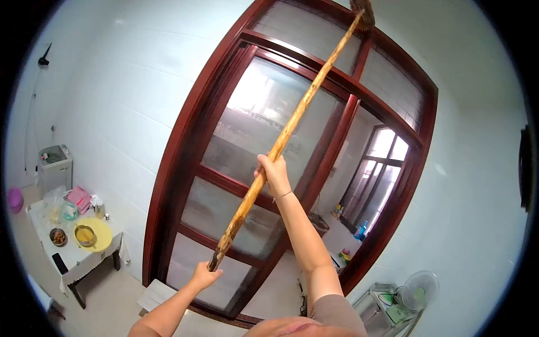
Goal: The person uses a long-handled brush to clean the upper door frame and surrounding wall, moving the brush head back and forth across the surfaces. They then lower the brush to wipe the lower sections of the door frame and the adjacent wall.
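A long-handled broom (303,109) with a knotty wooden stick slants up across the view. Its brown head (365,17) is partly cut off at the top and lies against or close before the upper frame of the dark red door (193,135); contact cannot be made out. My left hand (206,275) is closed around the lower end of the stick. Higher up, about midway along it, my right hand (273,173) grips the same stick. The door has frosted glass panes, and its right side stands open onto another room.
At lower left, a table (36,216) bears a yellow lid or tray (104,233), bowls and a phone (59,263). Behind it stands a washing machine (55,168). A white bench (149,297) is below the door, and a metal rack (373,309) at lower right.
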A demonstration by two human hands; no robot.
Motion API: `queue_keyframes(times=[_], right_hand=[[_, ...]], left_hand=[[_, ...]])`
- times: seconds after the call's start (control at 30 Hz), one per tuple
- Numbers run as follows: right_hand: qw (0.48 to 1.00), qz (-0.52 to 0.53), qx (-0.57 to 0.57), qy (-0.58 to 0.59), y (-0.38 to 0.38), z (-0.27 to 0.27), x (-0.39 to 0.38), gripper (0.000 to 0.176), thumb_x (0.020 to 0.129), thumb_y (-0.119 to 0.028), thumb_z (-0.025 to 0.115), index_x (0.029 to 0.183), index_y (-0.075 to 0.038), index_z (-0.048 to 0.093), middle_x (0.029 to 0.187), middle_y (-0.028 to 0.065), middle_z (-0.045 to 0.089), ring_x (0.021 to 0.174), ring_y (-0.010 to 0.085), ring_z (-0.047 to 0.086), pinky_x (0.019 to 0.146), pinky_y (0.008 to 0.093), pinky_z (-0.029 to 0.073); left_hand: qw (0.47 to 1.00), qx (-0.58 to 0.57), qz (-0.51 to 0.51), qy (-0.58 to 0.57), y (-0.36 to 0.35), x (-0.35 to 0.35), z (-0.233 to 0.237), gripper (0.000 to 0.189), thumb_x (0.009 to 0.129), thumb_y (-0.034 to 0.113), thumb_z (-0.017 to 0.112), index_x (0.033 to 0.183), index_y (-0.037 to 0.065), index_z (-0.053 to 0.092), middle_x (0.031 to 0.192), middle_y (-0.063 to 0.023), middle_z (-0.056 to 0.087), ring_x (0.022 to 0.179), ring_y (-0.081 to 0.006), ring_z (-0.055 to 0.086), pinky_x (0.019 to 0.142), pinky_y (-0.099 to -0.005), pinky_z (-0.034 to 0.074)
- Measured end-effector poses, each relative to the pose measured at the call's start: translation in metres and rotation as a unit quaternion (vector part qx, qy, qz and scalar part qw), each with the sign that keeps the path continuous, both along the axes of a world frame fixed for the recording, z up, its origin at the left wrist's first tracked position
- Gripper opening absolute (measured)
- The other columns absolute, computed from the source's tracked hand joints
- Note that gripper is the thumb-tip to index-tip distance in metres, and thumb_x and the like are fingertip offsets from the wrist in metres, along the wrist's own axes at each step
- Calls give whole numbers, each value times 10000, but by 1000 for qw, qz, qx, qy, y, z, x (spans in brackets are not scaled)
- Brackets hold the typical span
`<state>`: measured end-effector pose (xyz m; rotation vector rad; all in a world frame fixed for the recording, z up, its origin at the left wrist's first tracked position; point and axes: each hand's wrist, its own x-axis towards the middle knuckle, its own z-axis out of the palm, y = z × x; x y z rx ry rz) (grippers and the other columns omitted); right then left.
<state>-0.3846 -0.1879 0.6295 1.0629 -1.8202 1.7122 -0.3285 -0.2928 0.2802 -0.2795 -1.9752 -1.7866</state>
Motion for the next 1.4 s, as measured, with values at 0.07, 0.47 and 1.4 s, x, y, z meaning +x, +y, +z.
queue_keyframes(times=[0.07,0.47,1.4], right_hand=[[999,-30,22,20,9,11,-4,130,762,-66,550,717,1,448,570,68,504,434,171,538,396,294,446],[975,-210,33,58,155,91,-34,119,698,-37,514,635,62,497,539,116,530,425,224,569,392,341,455],[925,-379,-27,-5,482,106,-38,85,735,-51,489,696,21,510,557,96,517,448,222,568,401,332,475]], left_hand=[[991,15,-115,-68,3,-10,3,323,732,189,695,579,41,453,504,-16,466,447,-126,467,432,-322,394],[920,146,-345,-111,149,3,106,267,790,69,641,625,80,431,491,-9,399,370,-110,354,361,-277,237],[891,34,-433,-133,368,-31,146,269,763,129,673,643,86,437,504,-1,423,373,-92,364,339,-266,247]])
